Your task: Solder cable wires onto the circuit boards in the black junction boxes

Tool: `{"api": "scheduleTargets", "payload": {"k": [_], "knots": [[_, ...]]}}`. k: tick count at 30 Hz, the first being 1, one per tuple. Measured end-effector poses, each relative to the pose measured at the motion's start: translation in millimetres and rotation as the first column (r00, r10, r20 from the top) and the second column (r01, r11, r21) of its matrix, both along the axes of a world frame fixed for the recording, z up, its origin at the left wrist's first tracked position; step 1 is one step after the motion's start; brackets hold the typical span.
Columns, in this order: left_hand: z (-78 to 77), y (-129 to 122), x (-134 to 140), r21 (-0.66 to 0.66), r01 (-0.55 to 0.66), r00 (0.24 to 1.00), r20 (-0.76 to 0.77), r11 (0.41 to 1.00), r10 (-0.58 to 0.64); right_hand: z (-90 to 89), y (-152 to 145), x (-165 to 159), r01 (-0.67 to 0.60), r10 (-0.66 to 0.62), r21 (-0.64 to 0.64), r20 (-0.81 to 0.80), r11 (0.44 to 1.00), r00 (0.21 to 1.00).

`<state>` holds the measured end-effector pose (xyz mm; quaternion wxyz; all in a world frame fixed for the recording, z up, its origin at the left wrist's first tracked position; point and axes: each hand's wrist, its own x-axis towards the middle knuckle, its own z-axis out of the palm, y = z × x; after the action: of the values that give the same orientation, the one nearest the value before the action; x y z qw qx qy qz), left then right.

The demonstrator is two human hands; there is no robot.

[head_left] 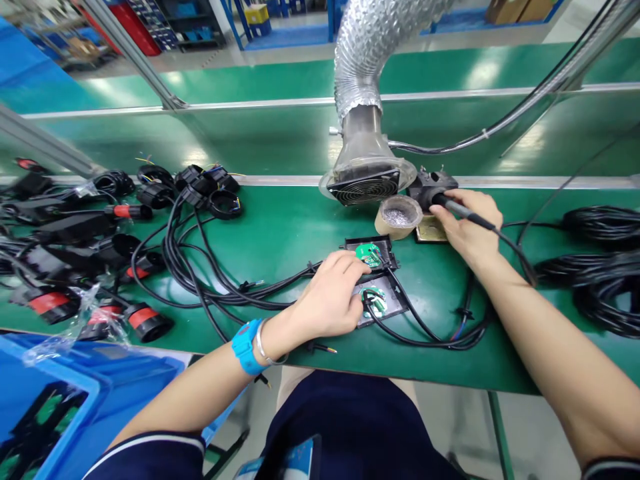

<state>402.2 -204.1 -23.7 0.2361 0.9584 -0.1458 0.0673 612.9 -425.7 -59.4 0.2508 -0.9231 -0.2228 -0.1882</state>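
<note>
My right hand is closed round the handle of a soldering iron, whose front end is at a dark iron stand. My left hand rests on an open black plastic case, fingers bent over it and thumb lower down; the fingertips are partly hidden. Green circuit boards show in both halves of the case, an upper board and a lower board. Black cables run from the boards to the right.
A fume hood on a foil duct hangs above a round solder pot-like tub. Cables and red-banded black parts crowd the left. Coiled cables lie right. A blue bin stands lower left.
</note>
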Motion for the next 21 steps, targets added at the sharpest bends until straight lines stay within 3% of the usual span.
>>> {"api": "scheduleTargets", "payload": {"k": [2,4,7,9,12,15,18,19,20,21], "knots": [[-2.5,0,-1,-0.001,-0.015,1.0,0.001,1.0,0.015,6.3,-1,-31,0.037,-0.04,-0.064,-0.046,0.997,0.998],[-4.7,0,-1,0.002,-0.02,1.0,-0.008,1.0,0.02,14.1,2,-77,-0.037,0.027,-0.114,-0.085,0.993,0.996],[-8.0,0,1,0.024,-0.01,1.0,-0.005,1.0,0.01,22.3,13,-147,-0.35,0.337,-0.102,-0.127,0.931,0.933],[-10.2,0,2,0.057,0.016,1.0,0.005,0.998,-0.016,23.0,20,-177,-0.474,0.454,-0.159,-0.147,0.866,0.879],[-12.3,5,2,0.103,0.088,0.996,0.009,0.991,-0.09,20.5,19,-188,-0.511,0.486,-0.194,-0.163,0.837,0.859],[-11.3,19,-3,0.096,0.156,0.988,-0.002,0.983,-0.157,23.9,-1,-177,-0.532,0.493,-0.088,-0.275,0.842,0.826],[-7.3,38,-12,0.044,0.216,0.976,-0.025,0.975,-0.215,35.4,-17,-168,-0.673,0.556,-0.004,-0.56,0.739,0.614],[-5.1,43,-14,0.024,0.242,0.97,-0.038,0.97,-0.241,38.8,-17,-167,-0.685,0.554,0.029,-0.612,0.728,0.564],[-2.4,46,-15,0.007,0.265,0.963,-0.052,0.964,-0.265,41.0,-15,-166,-0.653,0.53,0.039,-0.623,0.756,0.576],[0.8,48,-15,-0.006,0.276,0.959,-0.062,0.961,-0.276,41.7,-9,-166,-0.583,0.485,0.029,-0.59,0.812,0.645]]}}
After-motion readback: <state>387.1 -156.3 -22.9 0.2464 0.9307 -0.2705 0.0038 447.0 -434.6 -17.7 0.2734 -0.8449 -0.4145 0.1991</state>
